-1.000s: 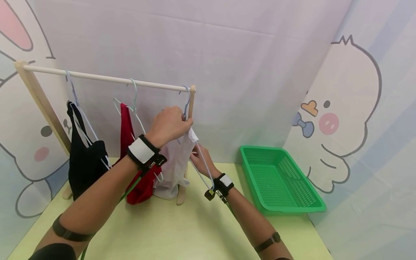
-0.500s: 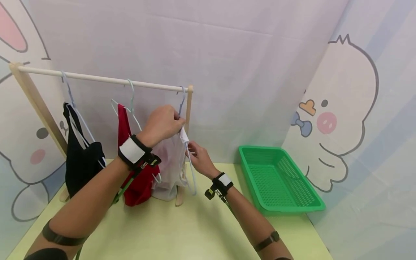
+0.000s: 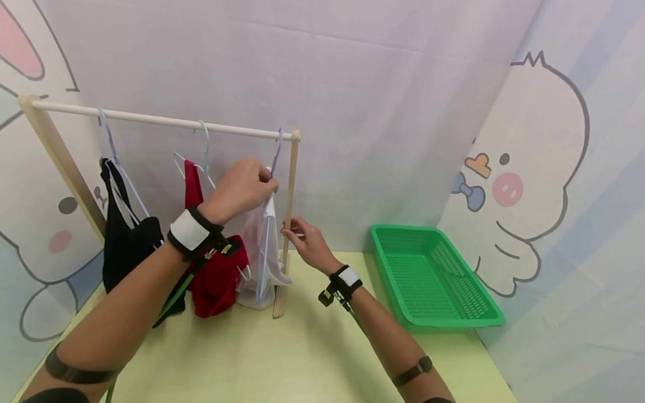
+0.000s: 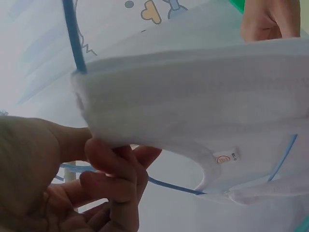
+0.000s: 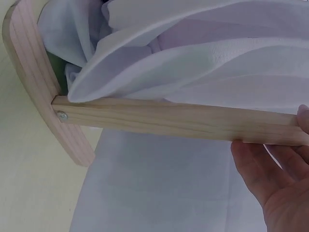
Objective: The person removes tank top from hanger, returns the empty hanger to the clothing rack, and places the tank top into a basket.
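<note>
A white shirt [image 3: 253,232] hangs on a light-blue hanger [image 3: 265,252], hooked over the rack's white bar [image 3: 161,120] near its right end. My left hand [image 3: 242,187] pinches the shirt near its neckline, just below the hanger's hook. In the left wrist view, thumb and fingers of that left hand [image 4: 113,179] meet at the neck opening, beside a small label [image 4: 226,157]. My right hand [image 3: 312,243] holds the rack's right wooden post [image 3: 291,184]. In the right wrist view its fingers touch the post's [image 5: 169,118] lower edge, the thumb opposite.
A red garment [image 3: 221,274] on a pale green hanger [image 3: 206,145] and a black garment [image 3: 126,246] on another hanger hang further left. A green basket [image 3: 453,323] stands on the right of the pale yellow table [image 3: 252,358]. Printed curtains [image 3: 383,112] close off the back and sides.
My left hand has moved left, and the shirt's hanger has slid left along the bar and swung edge-on. My right hand has left the hanger's side and come to the wooden post.
</note>
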A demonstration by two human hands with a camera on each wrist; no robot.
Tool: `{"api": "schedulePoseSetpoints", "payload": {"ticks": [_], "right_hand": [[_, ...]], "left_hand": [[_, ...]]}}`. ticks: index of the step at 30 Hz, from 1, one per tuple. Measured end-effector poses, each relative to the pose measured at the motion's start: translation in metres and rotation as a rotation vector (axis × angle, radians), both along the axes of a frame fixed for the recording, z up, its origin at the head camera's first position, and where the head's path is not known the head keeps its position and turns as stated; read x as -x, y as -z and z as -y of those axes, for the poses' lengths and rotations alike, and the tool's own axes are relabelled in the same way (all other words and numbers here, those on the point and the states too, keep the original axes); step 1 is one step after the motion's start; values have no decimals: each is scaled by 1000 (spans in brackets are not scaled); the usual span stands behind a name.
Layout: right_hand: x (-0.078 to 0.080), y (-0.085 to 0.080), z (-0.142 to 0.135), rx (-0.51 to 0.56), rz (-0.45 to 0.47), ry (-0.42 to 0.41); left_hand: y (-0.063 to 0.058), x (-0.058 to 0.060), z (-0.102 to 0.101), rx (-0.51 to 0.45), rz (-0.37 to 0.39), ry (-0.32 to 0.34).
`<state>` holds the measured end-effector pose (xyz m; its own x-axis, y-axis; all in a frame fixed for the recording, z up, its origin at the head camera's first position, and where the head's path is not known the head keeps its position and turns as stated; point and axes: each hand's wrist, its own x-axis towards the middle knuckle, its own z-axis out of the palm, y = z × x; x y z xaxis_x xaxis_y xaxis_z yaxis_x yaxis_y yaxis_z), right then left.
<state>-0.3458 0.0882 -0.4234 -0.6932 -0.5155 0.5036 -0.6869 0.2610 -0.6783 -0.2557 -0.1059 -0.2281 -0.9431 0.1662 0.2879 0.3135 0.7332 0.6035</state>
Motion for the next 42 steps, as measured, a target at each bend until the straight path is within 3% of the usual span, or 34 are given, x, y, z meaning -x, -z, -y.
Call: {"api": "schedulePoseSetpoints", "payload": {"ticks": [8,19,28,42], "right_hand": [[0,-1,-1,11,8,-2],[-1,-2,-1,13,27,-6],[-1,-2,-1,14,27,-9],[1,-1,0,4,44,4]], "left_hand": [[-4,-4,12,-75,39,78],[-10,-5,16,-128,26,88],[-21,-15,16,-155,44,98],[-33,-38,14,-82,2,167]]}}
